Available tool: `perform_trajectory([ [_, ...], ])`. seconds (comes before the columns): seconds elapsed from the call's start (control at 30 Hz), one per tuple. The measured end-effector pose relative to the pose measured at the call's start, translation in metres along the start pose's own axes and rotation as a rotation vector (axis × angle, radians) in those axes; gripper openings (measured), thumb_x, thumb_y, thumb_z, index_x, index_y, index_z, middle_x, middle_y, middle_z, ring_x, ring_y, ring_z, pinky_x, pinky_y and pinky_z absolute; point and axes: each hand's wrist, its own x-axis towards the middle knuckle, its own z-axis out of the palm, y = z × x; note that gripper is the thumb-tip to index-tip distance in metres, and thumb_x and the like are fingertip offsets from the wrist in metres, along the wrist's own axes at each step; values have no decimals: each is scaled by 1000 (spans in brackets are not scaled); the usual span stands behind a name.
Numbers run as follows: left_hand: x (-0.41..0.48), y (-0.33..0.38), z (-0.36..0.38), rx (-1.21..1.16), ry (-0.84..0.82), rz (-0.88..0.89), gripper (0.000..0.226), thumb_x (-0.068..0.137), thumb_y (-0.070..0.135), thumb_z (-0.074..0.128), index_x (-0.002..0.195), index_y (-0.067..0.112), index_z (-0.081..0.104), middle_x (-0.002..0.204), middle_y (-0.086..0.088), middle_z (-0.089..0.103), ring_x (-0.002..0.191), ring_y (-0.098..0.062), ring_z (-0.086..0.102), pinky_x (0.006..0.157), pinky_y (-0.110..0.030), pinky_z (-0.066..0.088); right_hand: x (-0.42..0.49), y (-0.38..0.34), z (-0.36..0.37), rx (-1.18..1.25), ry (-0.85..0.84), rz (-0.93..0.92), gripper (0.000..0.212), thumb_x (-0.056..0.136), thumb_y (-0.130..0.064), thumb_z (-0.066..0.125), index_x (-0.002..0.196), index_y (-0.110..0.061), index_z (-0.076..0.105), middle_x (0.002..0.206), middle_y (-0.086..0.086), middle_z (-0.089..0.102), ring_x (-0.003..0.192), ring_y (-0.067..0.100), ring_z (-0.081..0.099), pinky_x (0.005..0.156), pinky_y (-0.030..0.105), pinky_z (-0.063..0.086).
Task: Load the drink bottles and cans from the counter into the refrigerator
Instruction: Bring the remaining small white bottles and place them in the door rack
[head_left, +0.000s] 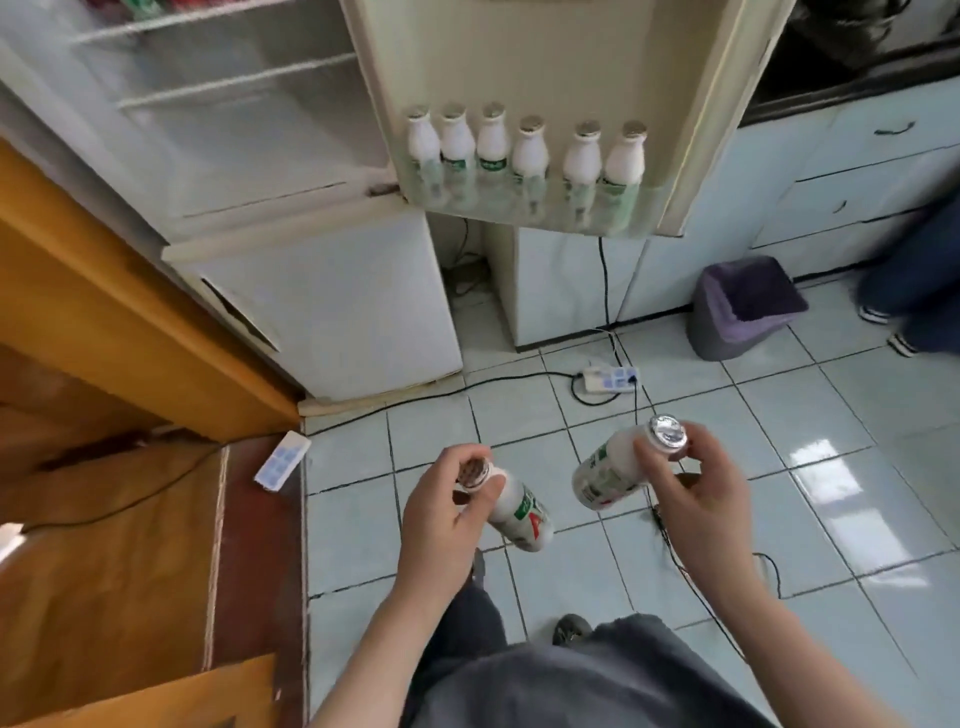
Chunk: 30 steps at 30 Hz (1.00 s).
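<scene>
Head view: left hand (441, 514) pinches a white bottle (519, 512) at its neck, body slanting down-right past the fingers. Right hand (696, 499) grips a second bottle (608, 473) just under the foil cap, body slanting down-left. Six bottles (530, 150) stand in the open fridge door shelf (519, 208).

The left grip (444, 514) is pinching the left bottle (519, 512) by its neck (thumb across it); the right grip (698, 493) is curling round the neck of the right bottle (605, 475).
</scene>
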Motion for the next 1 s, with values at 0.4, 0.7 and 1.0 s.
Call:
perform_trajectory([
  [0.4, 226, -18, -84, 10, -35, 58, 30, 85, 21, 67, 94, 47, 57, 97, 23, 63, 95, 1, 59, 79, -19, 47, 154, -60, 133, -79, 78, -51, 15, 83, -30, 66, 87, -43, 58, 85, -14, 59, 71, 10, 51, 61, 24, 39],
  [0.7, 398, 76, -155, -24, -102, 452, 22, 81, 46, 57, 103, 45, 56, 104, 21, 64, 100, -9, 62, 85, -27, 49, 278, -180, 185, -27, 369, -328, 9, 81, -43, 57, 89, -41, 54, 85, -15, 59, 75, 14, 54, 65, 24, 44],
  [1.0, 486, 131, -133, 180, 155, 862, 24, 88, 24, 59, 110, 15, 59, 103, 4, 64, 95, -10, 56, 86, -15, 39, 347, -216, 177, -232, 593, -584, 26, 84, -35, 56, 95, -12, 58, 88, -12, 52, 81, 10, 47, 74, 25, 37],
])
